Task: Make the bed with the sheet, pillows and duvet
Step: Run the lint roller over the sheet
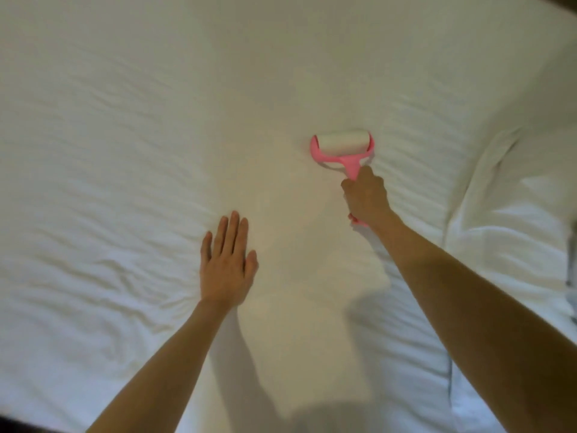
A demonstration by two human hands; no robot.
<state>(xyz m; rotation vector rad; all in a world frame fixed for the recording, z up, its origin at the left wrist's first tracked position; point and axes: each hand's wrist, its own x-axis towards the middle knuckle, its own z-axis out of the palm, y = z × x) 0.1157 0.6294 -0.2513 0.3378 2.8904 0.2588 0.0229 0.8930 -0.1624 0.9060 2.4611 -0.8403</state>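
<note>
The sheet (140,126) was plain white, warming to cream where light fell and cooling to bluish white near the lower edge, with no print. The roller (342,148) had a bright pink frame and handle around a white drum.

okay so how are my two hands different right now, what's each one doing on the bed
The left hand lies flat and open, palm down, fingers together on the sheet; the right hand is closed around the pink lint roller handle. The left hand holds nothing; the right holds the roller on the sheet. The right hand reaches farther across the bed than the left. Both are bare, on bare forearms.
</note>
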